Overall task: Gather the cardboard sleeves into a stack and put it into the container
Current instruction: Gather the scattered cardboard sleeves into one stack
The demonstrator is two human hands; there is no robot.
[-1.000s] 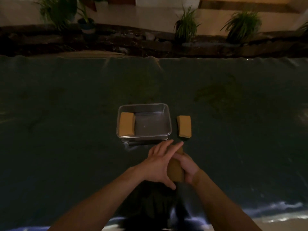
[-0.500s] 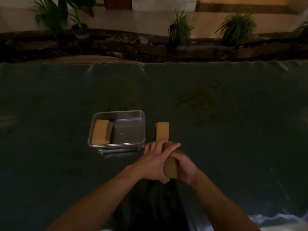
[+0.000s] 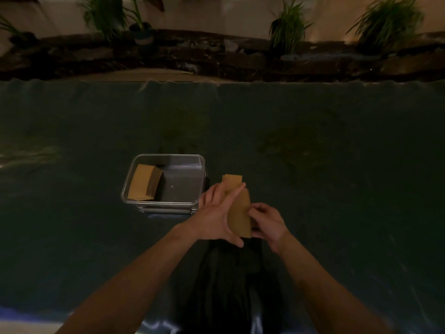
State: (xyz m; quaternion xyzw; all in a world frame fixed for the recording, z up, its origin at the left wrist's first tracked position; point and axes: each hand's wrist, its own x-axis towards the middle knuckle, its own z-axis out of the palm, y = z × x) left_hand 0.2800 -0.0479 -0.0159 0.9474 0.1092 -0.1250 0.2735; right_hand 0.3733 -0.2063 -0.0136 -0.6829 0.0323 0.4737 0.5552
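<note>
Head view. The person's two bare hands meet just in front of the body, over a dark green table covering (image 3: 313, 201). Between them is a flat brown cardboard sleeve (image 3: 239, 216), held on edge with its long side running away from the person.

The left hand (image 3: 218, 213) lies along the sleeve's left face, fingers extended and nearly straight, thumb under the near end; it presses against the sleeve rather than closing around it. The right hand (image 3: 266, 220) is curled, fingertips pinching the sleeve's right edge near its middle.

A second cardboard sleeve (image 3: 232, 178) lies on the covering just beyond the left fingertips; contact with the held sleeve cannot be determined in the dim light.

The clear container (image 3: 166, 156) stands to the left of the hands, close to the left hand. A stack of sleeves (image 3: 143, 183) leans inside it against its left wall.

Potted plants (image 3: 286, 27) stand beyond the far table edge.
</note>
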